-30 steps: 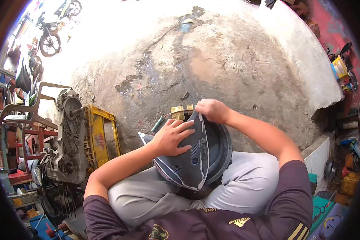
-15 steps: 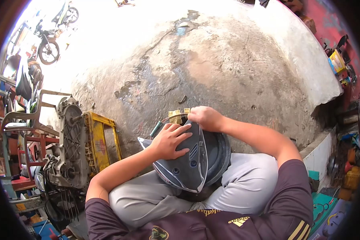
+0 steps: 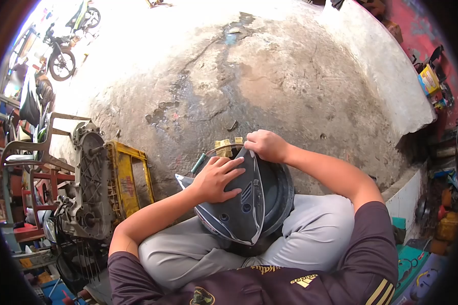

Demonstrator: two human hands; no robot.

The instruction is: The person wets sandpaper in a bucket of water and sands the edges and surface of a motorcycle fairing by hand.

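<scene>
Jersey (image 3: pixel 244 282) right up close, dark with gold lettering, then light grey trousers (image 3: pixel 180 249), legs folded around a black bucket (image 3: pixel 286 195). The fairing panel (image 3: pixel 252 203), dark with pale edges, two round holes and a slotted vent, sits over the left part of the bucket's mouth, its near corner pointing back at the person's lap. Left hand (image 3: pixel 219 179) is flat on top of it, fingers spread. Right hand (image 3: pixel 266 146) is at the panel's far tip, fingers curled in and pretty much pinching it, though the exact fingertip contact is hard to see. So the panel's under the left and reaches up to the right. A teal handle grip (image 3: pixel 198 163) pokes out past the left hand. Further out: yellow crate (image 3: pixel 124 183), metal engine casing (image 3: pixel 92 185) beside it, brown chair (image 3: pixel 47 138), and way off on the bright concrete floor (image 3: pixel 290 91), a motorcycle (image 3: pixel 62 65).
</scene>
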